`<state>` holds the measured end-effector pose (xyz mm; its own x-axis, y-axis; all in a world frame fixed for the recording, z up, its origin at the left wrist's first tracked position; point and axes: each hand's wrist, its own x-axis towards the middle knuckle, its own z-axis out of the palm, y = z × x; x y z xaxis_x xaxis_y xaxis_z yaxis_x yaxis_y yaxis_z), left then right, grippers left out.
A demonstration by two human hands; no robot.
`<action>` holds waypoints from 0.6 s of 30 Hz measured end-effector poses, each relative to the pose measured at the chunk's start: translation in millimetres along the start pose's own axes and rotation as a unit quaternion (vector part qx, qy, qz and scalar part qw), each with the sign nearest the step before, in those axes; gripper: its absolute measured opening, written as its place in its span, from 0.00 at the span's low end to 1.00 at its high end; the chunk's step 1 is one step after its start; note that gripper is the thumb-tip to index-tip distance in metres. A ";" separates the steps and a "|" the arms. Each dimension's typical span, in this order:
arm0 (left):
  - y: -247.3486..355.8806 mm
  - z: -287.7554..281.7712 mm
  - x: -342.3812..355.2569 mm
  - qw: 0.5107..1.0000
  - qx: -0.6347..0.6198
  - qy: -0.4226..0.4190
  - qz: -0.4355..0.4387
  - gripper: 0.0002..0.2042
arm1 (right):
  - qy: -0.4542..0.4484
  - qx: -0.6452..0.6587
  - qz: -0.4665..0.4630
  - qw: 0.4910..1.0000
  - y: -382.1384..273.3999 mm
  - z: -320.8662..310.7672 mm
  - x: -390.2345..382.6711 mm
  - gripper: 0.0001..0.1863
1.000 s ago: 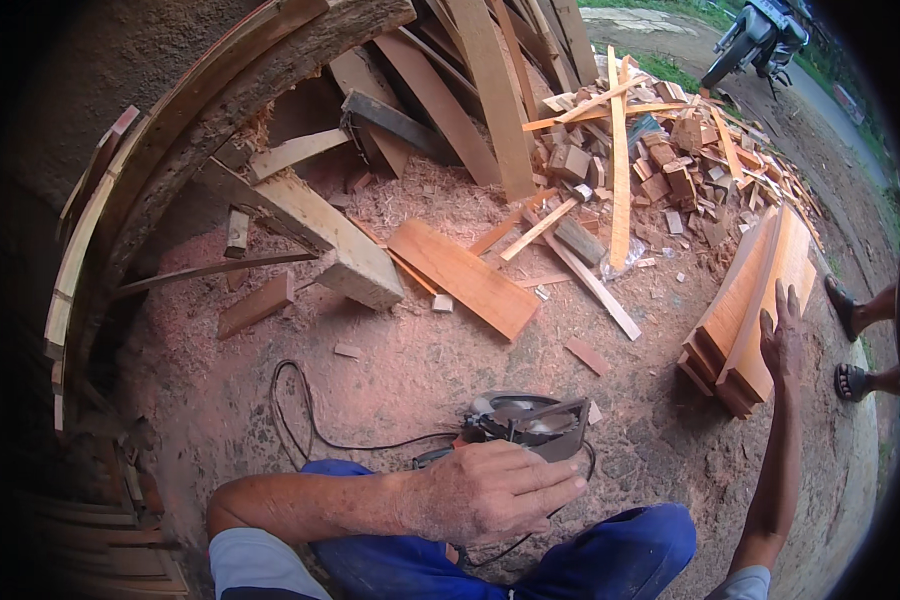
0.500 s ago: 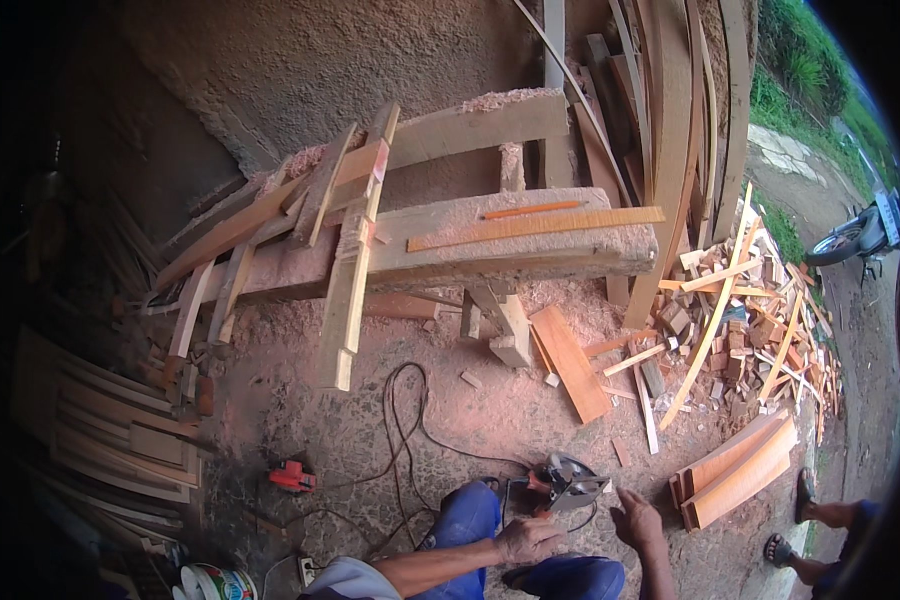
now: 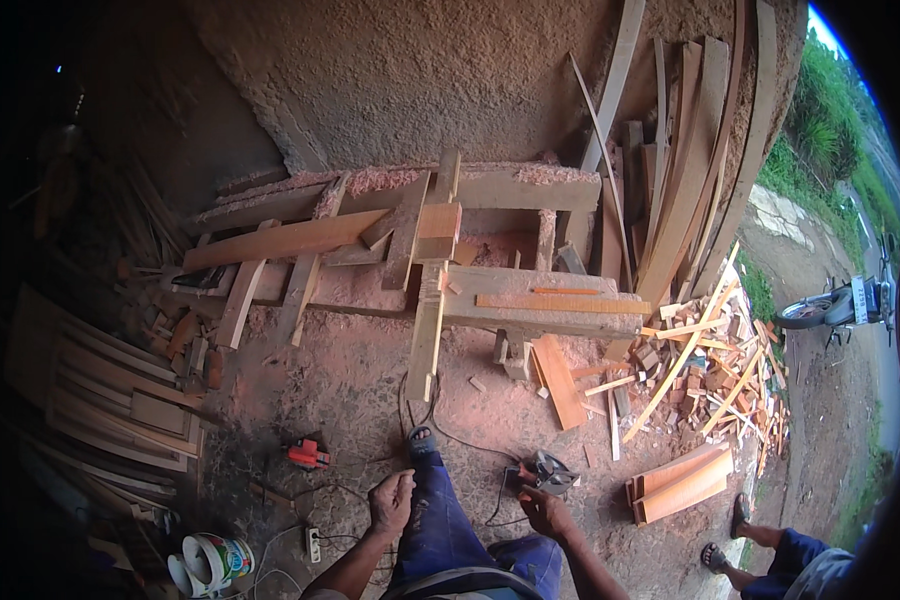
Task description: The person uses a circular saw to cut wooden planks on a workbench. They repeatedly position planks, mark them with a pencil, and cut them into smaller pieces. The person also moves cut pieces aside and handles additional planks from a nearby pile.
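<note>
My left hand (image 3: 392, 502), its fingers curled in and nothing visible in them, hangs in front of me beside my blue trouser leg. Lower right of centre, my right hand (image 3: 548, 512) is loosely closed too, with no object showing in it. Just beyond it a circular saw (image 3: 552, 470) rests on the floor, and the two look apart. Ahead stands a rough timber bench (image 3: 540, 285) covered with pinkish sawdust. A curved board (image 3: 285, 240) and a short wooden block (image 3: 438, 232) lie across it, with a flat orange-brown strip (image 3: 560, 302) on its right part.
A red power tool (image 3: 308, 454), a power strip (image 3: 313, 545) and cords lie on the floor. White buckets (image 3: 215, 562) stand lower left. Offcuts (image 3: 705, 350) are heaped right, near stacked curved boards (image 3: 680, 483). Another person (image 3: 790, 560) is at lower right; a motorcycle (image 3: 850, 302) stands outside.
My view has shifted and risen, and one sandalled foot is now stepped forward toward the bench. My hands have moved farther apart, the left one going left. The saw stays on the floor.
</note>
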<state>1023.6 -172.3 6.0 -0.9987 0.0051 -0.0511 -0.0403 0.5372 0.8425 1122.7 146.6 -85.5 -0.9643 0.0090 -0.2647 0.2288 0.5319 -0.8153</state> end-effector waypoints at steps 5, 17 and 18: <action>-17.0 -24.4 122.4 0.997 -0.070 0.005 0.032 0.12 | 0.161 -0.033 0.029 0.986 -79.6 -61.3 135.7 0.19; -25.1 -180.6 368.3 0.989 -0.139 0.037 0.029 0.14 | 0.207 0.214 0.124 0.947 -260.0 22.9 425.4 0.28; -26.1 -185.7 371.9 0.985 -0.168 0.040 0.019 0.14 | 0.206 0.161 0.154 0.953 -265.6 32.4 444.3 0.31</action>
<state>647.3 -341.0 64.7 -0.9985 -0.0536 0.0148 0.0022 0.2285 0.9735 637.9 -18.1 -3.2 -0.8002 0.4890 -0.3472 0.4750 0.1633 -0.8647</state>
